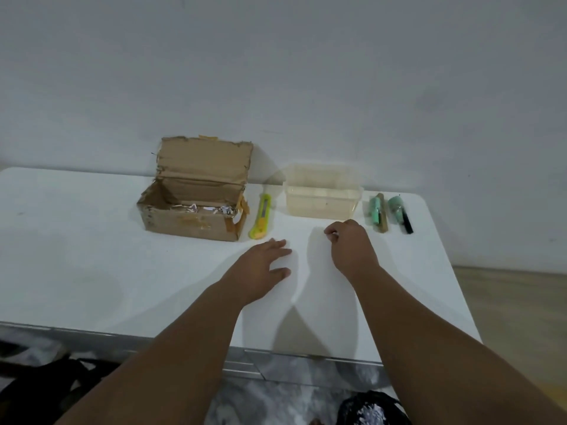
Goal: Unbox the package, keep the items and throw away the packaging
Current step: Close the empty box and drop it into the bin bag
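Note:
A worn cardboard box [190,207] stands on the white table [76,256] with its lid flap up, crumpled paper showing inside. A yellow-green utility knife [261,220] lies just right of it. Further right stands a clear plastic container [322,191], and beyond it lie two green wrapped items [377,211] [399,211]. My left hand [260,271] rests flat on the table with fingers spread, holding nothing. My right hand [352,243] hovers in front of the container with fingers curled; something small and white may be pinched at its fingertips, but I cannot make it out.
A black bag [372,409] with white scraps inside sits on the floor below the table's front edge. Dark straps [36,381] lie on the floor at lower left. A white wall rises right behind the table.

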